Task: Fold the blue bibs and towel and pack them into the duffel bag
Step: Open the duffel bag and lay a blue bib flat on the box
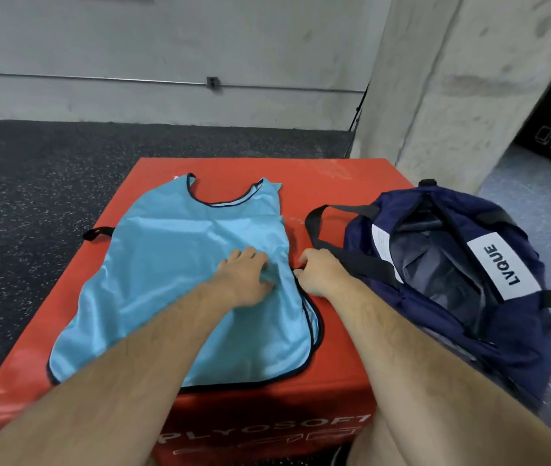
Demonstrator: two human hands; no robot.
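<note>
Bare strip of red box top betw. bib & duffel bag; bag strap loops into it.

Both bare forearms are stretched forward from the lower edge of the view, side by side and drawing closer toward the wrists. The left hand is laid palm down, its fingers curled into the cloth of the bib. The right hand is held just beside it, knuckles up and fingers curled, with the bib's dark edge pinched at the fingertips.
</note>
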